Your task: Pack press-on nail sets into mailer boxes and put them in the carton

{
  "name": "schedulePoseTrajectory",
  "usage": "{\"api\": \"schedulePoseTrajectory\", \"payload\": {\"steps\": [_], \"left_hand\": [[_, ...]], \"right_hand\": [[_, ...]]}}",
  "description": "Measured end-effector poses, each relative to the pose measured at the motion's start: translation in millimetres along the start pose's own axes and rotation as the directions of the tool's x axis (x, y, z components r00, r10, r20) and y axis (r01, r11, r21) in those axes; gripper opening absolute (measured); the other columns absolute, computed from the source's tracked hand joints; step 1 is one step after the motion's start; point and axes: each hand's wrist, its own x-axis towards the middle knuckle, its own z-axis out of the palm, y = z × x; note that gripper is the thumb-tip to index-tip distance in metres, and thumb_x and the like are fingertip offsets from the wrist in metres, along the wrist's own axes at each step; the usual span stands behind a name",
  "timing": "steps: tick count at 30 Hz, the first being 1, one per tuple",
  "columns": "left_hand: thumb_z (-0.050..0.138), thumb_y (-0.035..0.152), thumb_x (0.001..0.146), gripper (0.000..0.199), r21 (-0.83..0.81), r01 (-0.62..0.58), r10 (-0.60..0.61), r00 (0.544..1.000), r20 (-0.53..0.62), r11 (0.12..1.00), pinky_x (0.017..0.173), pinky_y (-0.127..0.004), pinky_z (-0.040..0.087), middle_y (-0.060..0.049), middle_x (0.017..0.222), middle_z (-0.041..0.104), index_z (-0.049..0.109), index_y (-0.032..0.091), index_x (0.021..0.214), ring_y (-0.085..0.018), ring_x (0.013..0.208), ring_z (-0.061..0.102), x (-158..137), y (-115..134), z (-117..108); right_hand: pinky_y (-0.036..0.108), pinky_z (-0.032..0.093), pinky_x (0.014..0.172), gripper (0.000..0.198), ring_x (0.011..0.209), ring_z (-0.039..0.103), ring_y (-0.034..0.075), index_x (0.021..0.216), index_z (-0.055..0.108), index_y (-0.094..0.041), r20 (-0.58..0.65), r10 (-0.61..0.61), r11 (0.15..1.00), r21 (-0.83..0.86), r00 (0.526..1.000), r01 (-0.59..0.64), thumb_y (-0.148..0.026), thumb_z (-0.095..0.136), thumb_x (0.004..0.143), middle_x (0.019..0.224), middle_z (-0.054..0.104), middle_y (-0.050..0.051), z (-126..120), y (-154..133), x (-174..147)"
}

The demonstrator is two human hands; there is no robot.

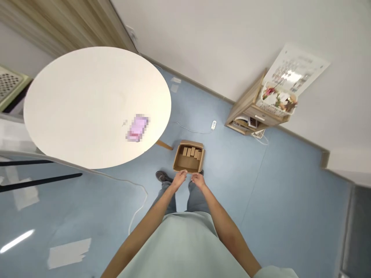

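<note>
An uncovered cardboard box (pixel 189 163) is low in front of my feet. Several small brown blocks (pixel 191 151) stand in a row along its far side, and the near part of its bottom is bare. My left hand (pixel 180 178) reaches down to the box's near rim, its fingers curled together. Beside it, a short gap to the right, my right hand (pixel 198 179) is bent inward with fingers also curled at that rim. Whether the fingertips grip the cardboard or only hover over it, I cannot tell.
A round white table (pixel 87 104) stands at left, bearing a blurred pink-purple item (pixel 138 128). Cables (pixel 139 185) cross the blue floor, one ending in a white power strip (pixel 213 125). A wooden cabinet (pixel 246 104) with a filled white basket (pixel 276 101) stands against the wall.
</note>
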Motion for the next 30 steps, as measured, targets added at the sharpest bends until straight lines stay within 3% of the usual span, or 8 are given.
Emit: {"api": "schedulePoseTrajectory", "payload": {"steps": [4,7,12,18,23,30], "left_hand": [[0.087,0.054,0.083,0.051,-0.143,-0.050,0.049,0.999,-0.010,0.988,0.116,-0.050,0.062,-0.018,0.134,0.083,0.074,0.021,0.119,-0.036,0.128,0.081,-45.2,30.4,-15.0],[0.092,0.054,0.077,0.057,-0.206,-0.109,0.121,0.992,0.047,0.972,0.119,-0.050,0.061,-0.019,0.138,0.083,0.077,0.021,0.121,-0.037,0.131,0.080,-78.5,49.0,-35.8],[0.089,0.060,0.076,0.064,-0.248,-0.249,0.276,0.958,0.079,0.936,0.120,-0.051,0.060,-0.019,0.143,0.082,0.078,0.020,0.125,-0.038,0.135,0.078,-128.9,62.5,-83.2],[0.089,0.068,0.071,0.074,-0.349,-0.375,0.420,0.906,0.060,0.859,0.119,-0.051,0.060,-0.018,0.148,0.080,0.078,0.022,0.127,-0.038,0.134,0.078,-170.2,47.1,-162.6],[0.088,0.067,0.068,0.065,-0.435,-0.460,0.482,0.874,-0.066,0.774,0.118,-0.052,0.060,-0.015,0.135,0.085,0.080,0.023,0.116,-0.037,0.129,0.079,-196.9,26.8,-238.5],[0.082,0.065,0.082,0.048,-0.461,-0.543,0.501,0.836,-0.223,0.701,0.117,-0.048,0.061,-0.013,0.137,0.085,0.080,0.024,0.108,-0.035,0.132,0.077,-230.2,-4.6,-328.7]], "right_hand": [[0.038,0.065,0.079,0.026,0.075,0.078,0.024,0.085,0.070,-0.024,0.013,-0.005,1.000,-0.014,1.000,0.005,-0.040,0.087,0.073,0.075,0.077,0.001,-12.8,-36.4,-34.5],[0.038,0.065,0.083,0.032,0.081,0.080,0.023,0.089,0.073,-0.023,0.017,-0.048,0.999,0.003,0.999,0.048,-0.042,0.091,0.070,0.082,0.082,0.003,-18.3,-61.9,-59.6],[0.039,0.065,0.093,0.043,0.092,0.082,0.025,0.096,0.078,-0.022,-0.009,-0.132,0.991,0.035,0.991,0.132,-0.047,0.096,0.066,0.090,0.086,0.006,0.2,-92.4,-101.1],[0.040,0.065,0.102,0.050,0.108,0.084,0.027,0.106,0.083,-0.022,0.025,-0.270,0.960,0.081,0.962,0.267,-0.051,0.098,0.069,0.113,0.089,0.010,63.5,-111.5,-162.7],[0.042,0.065,0.106,0.055,0.112,0.084,0.027,0.112,0.083,-0.022,-0.001,-0.339,0.935,0.112,0.941,0.337,-0.056,0.098,0.071,0.123,0.088,0.012,134.2,-126.1,-207.2],[0.044,0.064,0.111,0.048,0.116,0.083,0.027,0.112,0.084,-0.023,0.135,-0.416,0.907,-0.009,0.899,0.421,-0.058,0.095,0.081,0.129,0.087,0.013,228.2,-157.6,-247.4]]}}
